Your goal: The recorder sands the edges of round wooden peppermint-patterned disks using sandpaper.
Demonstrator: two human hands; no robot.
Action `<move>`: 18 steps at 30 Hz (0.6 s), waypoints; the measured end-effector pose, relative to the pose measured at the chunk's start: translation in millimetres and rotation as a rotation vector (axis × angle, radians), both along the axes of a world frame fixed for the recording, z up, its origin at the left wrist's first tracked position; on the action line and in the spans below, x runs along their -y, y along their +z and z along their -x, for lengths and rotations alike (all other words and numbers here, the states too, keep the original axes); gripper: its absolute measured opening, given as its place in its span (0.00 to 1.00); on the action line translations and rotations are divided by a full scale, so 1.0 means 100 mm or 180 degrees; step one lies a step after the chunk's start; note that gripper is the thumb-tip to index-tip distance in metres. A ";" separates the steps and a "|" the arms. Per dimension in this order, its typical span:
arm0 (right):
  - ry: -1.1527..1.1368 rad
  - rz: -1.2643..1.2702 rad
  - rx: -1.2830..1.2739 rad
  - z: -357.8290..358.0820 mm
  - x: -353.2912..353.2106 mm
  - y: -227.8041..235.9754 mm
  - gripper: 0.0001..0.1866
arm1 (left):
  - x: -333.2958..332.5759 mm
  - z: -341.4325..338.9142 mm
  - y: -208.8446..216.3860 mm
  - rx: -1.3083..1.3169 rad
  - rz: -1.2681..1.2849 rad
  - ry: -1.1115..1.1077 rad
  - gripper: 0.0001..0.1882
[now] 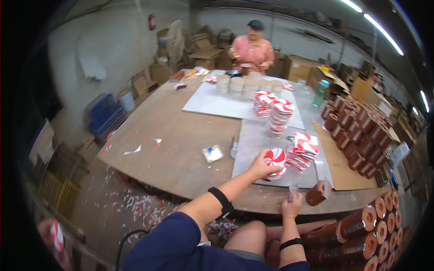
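My left hand (260,166) is closed on a round disc with a red and white swirl (275,156), held over a short pile of similar discs (274,175). Near the table's front edge, my right hand (291,206) grips a small greyish, see-through piece (293,187), too blurred to name. A brown cylinder (318,193) with a clear strip on its side stands just right of that hand. Beyond my hands are a stack of square swirl-printed sheets (306,143) and a tall stack of swirl discs (280,116).
Brown cylinders are piled at the right (357,133) and lower right (361,226). Pale round stacks (236,86) and a green bottle (321,92) stand farther back. A person in pink (253,52) is behind the table; another person's hand (46,232) is at lower left.
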State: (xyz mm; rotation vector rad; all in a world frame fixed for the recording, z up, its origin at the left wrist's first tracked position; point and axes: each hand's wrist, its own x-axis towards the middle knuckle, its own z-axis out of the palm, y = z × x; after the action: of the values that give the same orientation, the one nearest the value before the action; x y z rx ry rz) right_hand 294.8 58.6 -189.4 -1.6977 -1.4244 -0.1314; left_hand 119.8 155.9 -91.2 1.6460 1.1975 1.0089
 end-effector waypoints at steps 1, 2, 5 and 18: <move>0.0043 0.0029 -0.0003 0.02 -0.02 0.01 0.18 | 0.11 0.12 0.00 0.1388 0.0730 -0.0333 0.46; 0.0015 -0.0062 0.0090 -0.04 -0.03 -0.04 0.18 | 0.34 0.20 0.16 0.2200 0.1412 -0.0384 0.34; 0.0047 0.0016 0.0063 -0.04 -0.01 0.03 0.18 | 0.52 0.57 -0.27 0.3500 0.2616 -0.0803 0.21; 0.0216 -0.0291 0.0501 -0.17 -0.11 -0.18 0.16 | 1.20 0.85 -0.89 0.3548 0.2778 0.0155 0.15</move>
State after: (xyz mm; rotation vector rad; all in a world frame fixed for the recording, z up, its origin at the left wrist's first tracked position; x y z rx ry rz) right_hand 312.0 69.8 -207.2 -1.5911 -1.5657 -0.2935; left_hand 34.4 35.4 -180.5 0.2414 0.6890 0.9799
